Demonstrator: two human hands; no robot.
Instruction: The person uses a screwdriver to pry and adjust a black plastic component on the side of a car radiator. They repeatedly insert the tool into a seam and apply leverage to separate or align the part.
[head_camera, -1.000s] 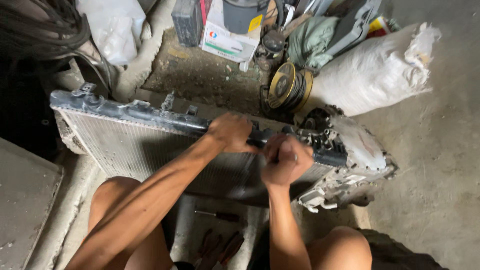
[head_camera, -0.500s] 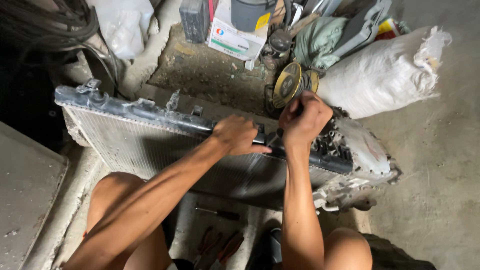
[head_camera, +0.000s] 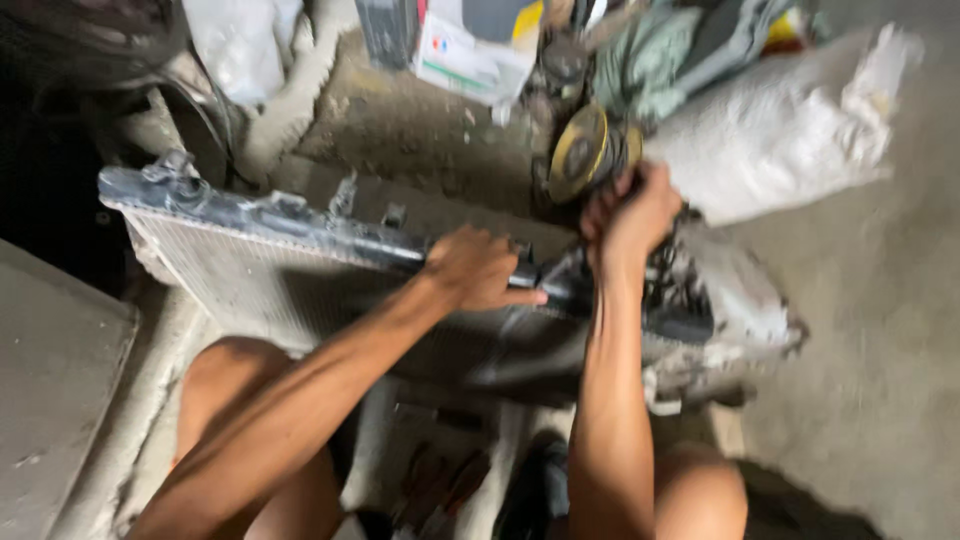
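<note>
- A long grey finned-metal radiator with a black plastic top tank (head_camera: 300, 240) is stood on its long edge on the concrete floor (head_camera: 880, 330), between the person's knees, so that the tank faces upward within reach; the core looks thin, ribbed and dusty, the tank moulded and knobbly.
- The left hand (head_camera: 478, 270) is laid over the tank near its middle, fingers wrapped and thumb stretched along the rail, apparently to hold the radiator steady.
- The right hand (head_camera: 628, 210) is raised above the tank's right end and closed into a fist; what is pinched inside it cannot be told through the blur.
- Just beyond that fist a round yellowish disc-shaped tool (head_camera: 582, 152) is lying on the floor; beside it a bulging white woven sack (head_camera: 790, 130) is slumped, soft and creased.
- Towards the floor's far edge a white cardboard box (head_camera: 470, 50) is set among cloths and clutter.
</note>
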